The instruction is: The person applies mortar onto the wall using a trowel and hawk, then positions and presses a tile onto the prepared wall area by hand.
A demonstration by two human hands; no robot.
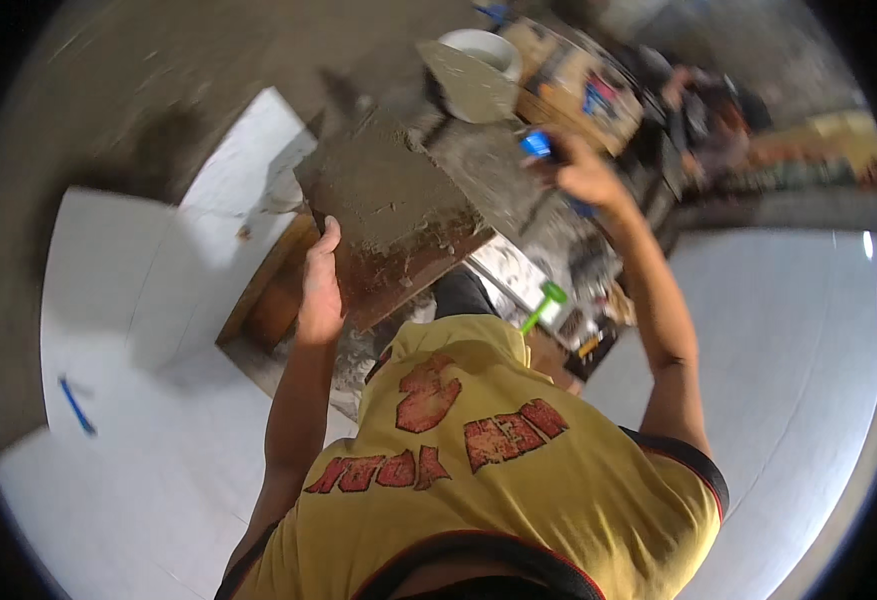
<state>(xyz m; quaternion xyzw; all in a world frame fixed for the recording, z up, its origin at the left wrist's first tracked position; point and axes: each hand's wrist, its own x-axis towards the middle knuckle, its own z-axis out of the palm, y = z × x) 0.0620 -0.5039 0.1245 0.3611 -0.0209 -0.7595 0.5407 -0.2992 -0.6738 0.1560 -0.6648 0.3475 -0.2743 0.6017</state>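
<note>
Left grip [321, 285] clamped on the left edge of a brown slab [388, 292], thumb on the upper face, fingers hidden under it. Slab is out in front of the torso, a bit left of centre, set askew; grey mortar [383, 195] covers most of its top, rough and ridged, with a bare brown strip along the near edge. Right grip [583, 172] is up and out to the right, well apart from the slab, motion-blurred; fingers look closed round the blue handle of a trowel [468, 85], exact finger placement can't be read. Blade is grey, pointed, angled up-left, overlapping the white bucket [486, 42] in view; can't tell if they touch. Brown carton [548, 75] just right of the bucket, some clutter on top. Brown box-like piece [276, 285] under the slab's left side, contact unclear. Green mallet-like tool [551, 294] right of the slab's near corner, small yellow item [588, 346] near it. Large white panels to both sides: left one [108, 270] with a slim blue tool [76, 405] by its outer edge, right one [768, 320] past the right forearm. Person wears a yellow shirt [578, 490], dark trim.
</note>
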